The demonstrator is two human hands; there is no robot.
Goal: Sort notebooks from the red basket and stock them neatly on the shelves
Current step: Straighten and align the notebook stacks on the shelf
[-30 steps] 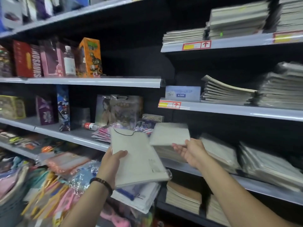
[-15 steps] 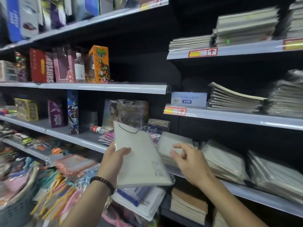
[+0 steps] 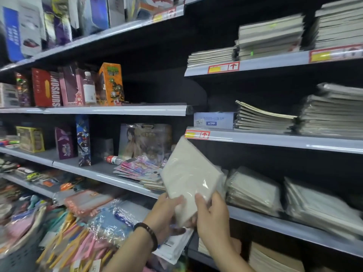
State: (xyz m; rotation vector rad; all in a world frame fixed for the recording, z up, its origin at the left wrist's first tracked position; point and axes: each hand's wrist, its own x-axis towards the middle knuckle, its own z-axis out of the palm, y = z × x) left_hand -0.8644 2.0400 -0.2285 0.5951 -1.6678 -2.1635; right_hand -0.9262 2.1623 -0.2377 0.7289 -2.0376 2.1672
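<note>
Now held: my left hand (image 3: 167, 212) and right hand (image 3: 213, 214) both grip the wrapped notebook (image 3: 188, 173) by its lower end, tilted before the shelf (image 3: 279, 227).
Risk: I judge it may slip or topple.
Cause: glossy wrap, unsupported top.

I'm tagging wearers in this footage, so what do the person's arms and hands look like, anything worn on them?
The left hand and right hand are ungloved, with no rings visible. Both forearms are bare; no sleeve shows. A dark beaded bracelet circles the left wrist; the right wrist has nothing on it.
</note>
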